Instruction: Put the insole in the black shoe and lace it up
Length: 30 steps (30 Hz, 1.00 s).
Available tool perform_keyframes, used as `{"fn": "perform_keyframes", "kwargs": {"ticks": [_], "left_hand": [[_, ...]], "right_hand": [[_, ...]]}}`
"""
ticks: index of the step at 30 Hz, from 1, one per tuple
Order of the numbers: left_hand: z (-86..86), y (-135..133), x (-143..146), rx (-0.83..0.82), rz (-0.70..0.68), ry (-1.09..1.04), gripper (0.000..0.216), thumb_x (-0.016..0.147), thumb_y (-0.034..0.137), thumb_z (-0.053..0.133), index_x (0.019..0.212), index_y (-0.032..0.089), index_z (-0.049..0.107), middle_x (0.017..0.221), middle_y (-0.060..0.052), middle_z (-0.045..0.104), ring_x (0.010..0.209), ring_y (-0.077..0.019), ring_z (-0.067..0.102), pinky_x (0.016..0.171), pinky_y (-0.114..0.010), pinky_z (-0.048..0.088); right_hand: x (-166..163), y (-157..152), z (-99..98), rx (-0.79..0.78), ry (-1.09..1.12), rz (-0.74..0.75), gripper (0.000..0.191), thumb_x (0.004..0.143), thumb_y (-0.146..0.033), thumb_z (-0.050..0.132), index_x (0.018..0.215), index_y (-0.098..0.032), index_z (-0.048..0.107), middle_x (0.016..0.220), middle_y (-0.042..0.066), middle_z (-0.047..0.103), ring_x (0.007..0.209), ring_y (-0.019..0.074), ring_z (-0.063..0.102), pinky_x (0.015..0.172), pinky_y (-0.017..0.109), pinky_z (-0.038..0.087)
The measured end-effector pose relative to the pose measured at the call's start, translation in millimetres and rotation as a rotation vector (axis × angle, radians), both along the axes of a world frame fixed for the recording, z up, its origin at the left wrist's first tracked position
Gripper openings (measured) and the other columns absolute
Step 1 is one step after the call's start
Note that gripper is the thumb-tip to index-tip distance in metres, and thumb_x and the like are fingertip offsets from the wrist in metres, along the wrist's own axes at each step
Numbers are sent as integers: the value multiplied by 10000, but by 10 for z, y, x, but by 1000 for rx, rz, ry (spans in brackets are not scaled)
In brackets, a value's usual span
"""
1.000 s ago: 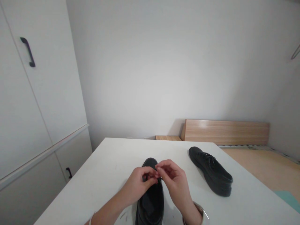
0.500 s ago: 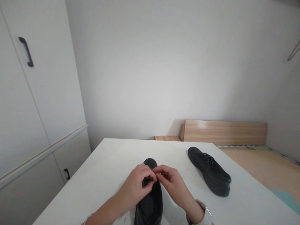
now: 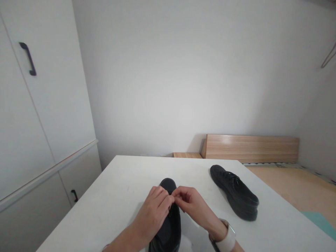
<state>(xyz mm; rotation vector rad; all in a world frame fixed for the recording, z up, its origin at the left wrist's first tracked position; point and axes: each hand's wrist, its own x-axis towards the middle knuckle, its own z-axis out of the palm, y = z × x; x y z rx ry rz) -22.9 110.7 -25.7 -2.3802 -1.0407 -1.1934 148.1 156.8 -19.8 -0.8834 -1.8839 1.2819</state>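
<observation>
A black lace-up shoe (image 3: 168, 231) lies on the white table right in front of me, its toe pointing away and its opening towards me. Over its lacing area, my left hand (image 3: 156, 209) is closed, thumb and fingers pinched on the black shoelace (image 3: 170, 207), which is mostly hidden. My right hand (image 3: 189, 203) comes in from the other side, its thumb and index finger also pinched at the lace, fingertips nearly touching the left ones. A second black shoe (image 3: 235, 192), its laces tied, sits apart to the right.
The white table (image 3: 105, 199) spreads out under both shoes. White cabinets (image 3: 47, 115) with dark handles stand at the left. Beyond the table's right edge are a bed (image 3: 278, 178) and its wooden headboard (image 3: 252, 147); a small wooden surface (image 3: 187, 154) shows behind the table.
My left hand has turned so its back faces up more, and its fingers cover more of the lacing. My right hand stays pinched at nearly the same spot. The second shoe is unmoved.
</observation>
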Motion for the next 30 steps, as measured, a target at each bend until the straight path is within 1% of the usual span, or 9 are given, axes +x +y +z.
{"fn": "perform_keyframes", "kwargs": {"ticks": [5, 10, 13, 16, 19, 24, 26, 28, 30], "left_hand": [[10, -67, -41, -86, -11, -181, 182, 878, 37, 491, 799, 196, 535, 707, -2, 582, 696, -158, 507, 668, -277, 411], [-103, -164, -76, -351, 51, -454, 137, 844, 118, 573, 783, 217, 499, 735, 9, 571, 679, -155, 568, 631, -257, 457], [-163, -180, -102, -519, 39, -616, 148, 836, 165, 607, 917, 234, 504, 725, 32, 607, 696, -162, 616, 694, -276, 485], [-167, -185, -173, -601, 4, -686, 391, 806, 195, 662, 1154, 249, 492, 868, 4, 683, 849, -189, 642, 845, -330, 476], [-150, -231, -271, -641, -6, -725, 387, 811, 284, 687, 1168, 247, 543, 1021, -44, 691, 977, -215, 620, 922, -355, 450], [-90, -473, -288, -685, -30, -787, 164, 873, 376, 624, 918, 219, 630, 884, -50, 666, 906, -214, 612, 838, -311, 482], [-36, -624, -235, -672, -79, -845, 194, 885, 390, 608, 813, 210, 611, 807, -44, 629, 827, -201, 604, 772, -293, 492], [18, -787, -182, -659, -119, -922, 244, 889, 407, 603, 748, 210, 577, 758, -43, 598, 760, -191, 586, 708, -288, 490], [43, -936, -161, -641, -150, -961, 270, 890, 425, 602, 722, 219, 555, 730, -47, 584, 720, -192, 571, 656, -298, 479]], "right_hand": [[-75, -106, 48, 204, -85, -127, 88, 726, -114, 537, 737, -179, 596, 653, -31, 508, 605, 125, 442, 573, 249, 349], [-122, -102, -20, 419, -132, -256, 187, 640, -16, 499, 679, -196, 535, 655, -35, 482, 609, 126, 441, 567, 237, 336], [-85, -108, -8, 454, -146, -289, 183, 686, -22, 512, 699, -200, 551, 669, -24, 512, 606, 133, 451, 555, 243, 337], [-3, -231, 16, 509, -160, -332, 151, 836, -92, 506, 801, -206, 598, 773, 15, 596, 640, 148, 496, 590, 263, 381], [48, -446, -139, 593, -216, -249, 90, 925, -230, 526, 905, -234, 613, 834, 23, 650, 647, 151, 568, 565, 260, 387], [-18, -690, -573, 910, -699, -108, 108, 800, -265, 737, 834, -251, 636, 707, -19, 680, 442, 128, 573, 396, 304, 165], [-24, -727, -559, 891, -796, -84, 222, 696, -337, 827, 777, -243, 643, 713, -13, 679, 449, 145, 589, 387, 301, 145], [27, -751, -428, 774, -759, -91, 257, 642, -344, 856, 728, -235, 639, 754, -2, 675, 551, 175, 639, 412, 269, 254], [143, -762, -277, 630, -668, -152, 163, 707, -230, 794, 718, -226, 632, 831, 19, 670, 704, 202, 667, 539, 256, 404]]}}
